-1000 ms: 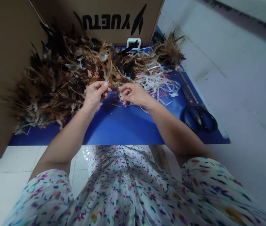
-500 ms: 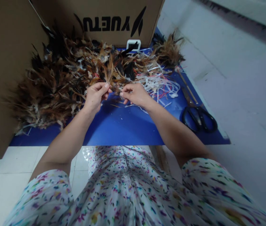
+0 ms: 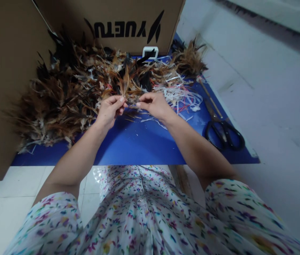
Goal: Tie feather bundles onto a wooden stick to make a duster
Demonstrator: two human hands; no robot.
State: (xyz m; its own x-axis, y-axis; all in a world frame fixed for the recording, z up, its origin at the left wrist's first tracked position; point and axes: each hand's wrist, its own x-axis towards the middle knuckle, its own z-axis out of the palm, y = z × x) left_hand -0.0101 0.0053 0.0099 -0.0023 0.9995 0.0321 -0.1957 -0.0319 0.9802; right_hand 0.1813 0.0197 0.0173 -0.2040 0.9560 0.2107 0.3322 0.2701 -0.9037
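Observation:
Thumb and forefinger of my left hand (image 3: 111, 109) are closed on the base of a small bunch of brown feathers (image 3: 123, 83), whose tips point away from me. Just to its right, my right hand (image 3: 154, 103) is closed in a pinch, its fingertips a short gap from my left ones. Whatever lies between those right fingertips is too small to make out. Behind both hands spreads a large pile of brown and black feathers (image 3: 59, 88). White and red strips (image 3: 184, 95) lie tangled beside my right hand.
On the blue tabletop (image 3: 139, 145), black-handled scissors (image 3: 224, 134) and a thin stick (image 3: 211, 99) lie at the right. Cardboard boxes (image 3: 128, 10) stand behind and at the left. A white-framed object (image 3: 150, 52) sits by the back box. Another feather bunch (image 3: 189, 58) rests at the far right.
My right fingers have drawn closer together and shifted slightly. My left hand still pinches the feathers, almost in the same place. A few more thin brown bits show on the tabletop below the hands.

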